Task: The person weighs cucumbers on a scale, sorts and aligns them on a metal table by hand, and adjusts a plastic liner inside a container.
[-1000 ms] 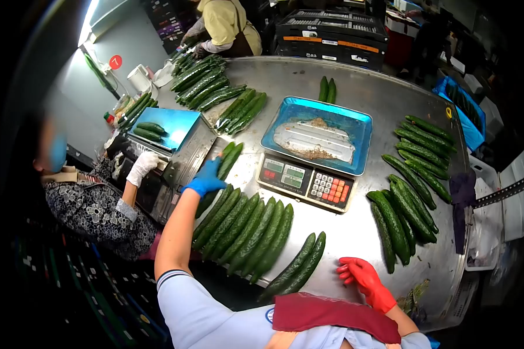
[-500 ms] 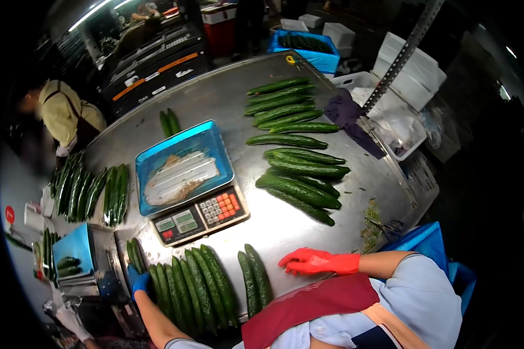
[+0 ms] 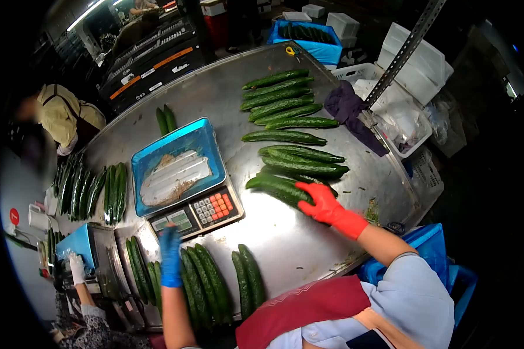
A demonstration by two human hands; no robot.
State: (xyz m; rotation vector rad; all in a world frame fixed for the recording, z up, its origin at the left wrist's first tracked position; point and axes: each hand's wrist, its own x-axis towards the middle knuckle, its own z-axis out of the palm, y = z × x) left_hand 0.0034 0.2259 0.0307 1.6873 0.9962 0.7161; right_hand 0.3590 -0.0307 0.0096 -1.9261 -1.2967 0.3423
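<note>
My right hand [image 3: 325, 208], in a red glove, is closed around a dark green cucumber [image 3: 271, 186] at the near end of the right-hand group. My left hand [image 3: 170, 256], in a blue glove, is raised over the row of cucumbers [image 3: 206, 279] near the front edge; motion blurs its fingers. Just beyond it stands the scale [image 3: 198, 210] with a blue tray [image 3: 215, 157] on top. A pair of cucumbers [image 3: 248, 279] lies between my two hands. More cucumbers [image 3: 282, 93] lie side by side farther back on the right.
A co-worker's white-gloved hand [image 3: 77, 269] is at a second scale at the lower left. Another person [image 3: 70, 113] bends at the table's far left. Wrapped cucumbers [image 3: 115, 192] lie left of the scale. A metal post [image 3: 403, 55] and purple cloth [image 3: 350, 113] flank the right edge.
My right hand has moved forward from the bare tabletop onto a cucumber. My left hand has left the cucumbers at the far left and moved right, towards the scale. The view has swung right.
</note>
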